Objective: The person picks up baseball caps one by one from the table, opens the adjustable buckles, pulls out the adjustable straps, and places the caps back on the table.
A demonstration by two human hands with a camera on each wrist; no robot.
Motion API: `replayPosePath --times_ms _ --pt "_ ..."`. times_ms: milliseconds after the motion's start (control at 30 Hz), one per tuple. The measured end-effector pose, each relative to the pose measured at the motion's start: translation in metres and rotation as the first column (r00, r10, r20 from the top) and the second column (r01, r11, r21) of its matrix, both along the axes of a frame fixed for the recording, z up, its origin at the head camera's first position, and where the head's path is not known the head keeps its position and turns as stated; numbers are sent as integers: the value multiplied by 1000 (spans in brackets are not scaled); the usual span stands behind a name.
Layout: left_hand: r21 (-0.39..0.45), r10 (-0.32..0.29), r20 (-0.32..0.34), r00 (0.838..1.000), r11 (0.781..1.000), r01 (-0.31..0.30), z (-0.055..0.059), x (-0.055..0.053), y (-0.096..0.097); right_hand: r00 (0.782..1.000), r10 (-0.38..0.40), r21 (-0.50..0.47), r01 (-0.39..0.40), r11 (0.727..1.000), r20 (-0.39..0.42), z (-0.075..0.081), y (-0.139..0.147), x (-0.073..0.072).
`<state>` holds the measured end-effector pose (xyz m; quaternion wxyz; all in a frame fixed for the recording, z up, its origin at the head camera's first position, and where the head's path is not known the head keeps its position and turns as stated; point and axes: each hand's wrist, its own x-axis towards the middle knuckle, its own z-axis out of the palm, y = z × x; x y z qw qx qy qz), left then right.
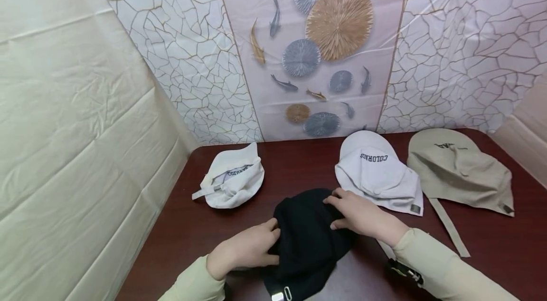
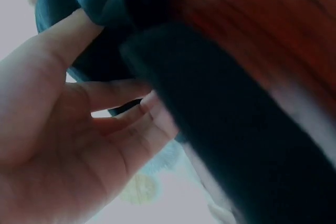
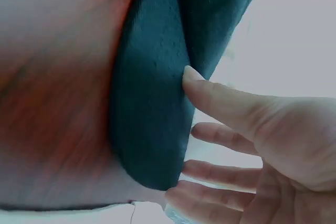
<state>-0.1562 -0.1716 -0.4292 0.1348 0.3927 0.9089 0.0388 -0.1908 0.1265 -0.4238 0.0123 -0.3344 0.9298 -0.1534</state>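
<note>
A black cap (image 1: pixel 309 237) is between both hands at the front middle of the table, its back strap and metal buckle (image 1: pixel 282 294) toward the person. On its left side my left hand (image 1: pixel 248 246) grips the cloth, with thumb and fingers around the edge. In the left wrist view, a dark band (image 2: pixel 226 124) of the cap crosses beyond the fingertips. The right hand (image 1: pixel 363 213) pinches the cap's far right side. Seen from the right wrist, the thumb presses the brim (image 3: pixel 149 93) while the other fingers lie along its far edge.
Farther back on the dark red table (image 1: pixel 295 168) lies an off-white cap (image 1: pixel 235 187) at the left. A white cap (image 1: pixel 372 173) with dark lettering and a beige cap (image 1: pixel 466 173) with a hanging strap lie at the right. Patterned cloth (image 1: pixel 325 78) backs the table.
</note>
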Motion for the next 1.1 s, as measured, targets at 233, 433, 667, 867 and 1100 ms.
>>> replayPosePath --times_ms 233,433,667,867,1100 --pt "6 1 5 1000 1000 -1 1 5 10 994 -49 -73 42 996 -98 -9 -7 -17" --pt "26 74 101 992 997 -77 1 4 18 989 -63 -83 52 995 -135 -14 -15 -33" --pt "52 64 76 995 996 -68 9 -1 5 982 -162 -127 149 981 -100 -12 -13 -21" --pt "53 118 -4 993 992 -117 11 -6 -9 983 -184 -178 180 967 -6 -2 -17 31" --pt "31 17 26 1000 999 -18 -20 -20 -9 994 -104 -29 105 994 24 -14 -27 52"
